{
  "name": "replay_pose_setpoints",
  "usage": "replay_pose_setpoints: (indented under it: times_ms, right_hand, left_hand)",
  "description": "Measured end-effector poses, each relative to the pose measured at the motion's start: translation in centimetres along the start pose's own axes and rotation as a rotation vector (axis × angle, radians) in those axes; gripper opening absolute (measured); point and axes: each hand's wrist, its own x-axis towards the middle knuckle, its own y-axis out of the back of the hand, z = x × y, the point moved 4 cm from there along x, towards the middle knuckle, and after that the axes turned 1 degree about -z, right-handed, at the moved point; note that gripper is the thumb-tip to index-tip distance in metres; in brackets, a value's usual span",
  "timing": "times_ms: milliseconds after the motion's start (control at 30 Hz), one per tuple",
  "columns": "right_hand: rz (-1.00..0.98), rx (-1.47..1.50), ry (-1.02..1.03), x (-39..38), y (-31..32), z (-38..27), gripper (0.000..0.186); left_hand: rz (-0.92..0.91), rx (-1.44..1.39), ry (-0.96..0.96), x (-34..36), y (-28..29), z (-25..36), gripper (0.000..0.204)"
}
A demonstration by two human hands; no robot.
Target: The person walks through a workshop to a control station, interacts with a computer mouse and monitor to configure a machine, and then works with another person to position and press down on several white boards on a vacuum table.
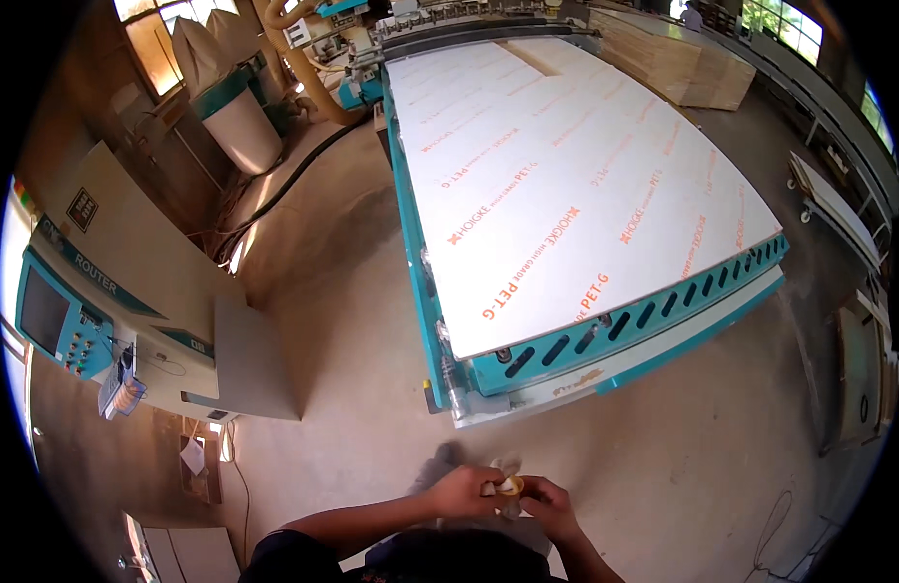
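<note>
Low in the middle, my left hand (466,489) grips a pale cloth work glove (506,485) with a yellow band. My right hand (546,505) is closed on the same glove from the other side, by the yellow band. Both hands are held in front of my body, above the floor. Just beyond them stands a teal machine bed (663,291) with a slotted front edge, carrying a large white printed sheet (585,146).
A beige control cabinet (138,243) with a teal screen panel (56,311) stands left. Behind are a dust bag unit (240,131) and a dark hose (304,165). A board stack (673,63), a wheeled rack (838,209) and a distant person (690,17) are at right.
</note>
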Motion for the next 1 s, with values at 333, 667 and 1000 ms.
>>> replay_pose_setpoints:
  times_ms: [333, 667, 1000]
  right_hand:
    - [-0.555, -0.702, 0.375, 28.2, -25.8, -11.6, 0.036]
    - [-0.342, -1.062, 0.519, 57.2, -35.3, -20.1, 0.037]
    - [-0.112, -1.408, 0.512, 98.6, -44.4, -36.4, 0.059]
  left_hand:
    - [0.44, -0.155, 0.338, -11.0, 23.5, -18.7, 0.026]
    - [0.617, -0.189, 0.487, -6.6, 53.9, -25.7, 0.027]
    - [1.014, -0.285, 0.576, -2.1, 72.3, -40.9, 0.028]
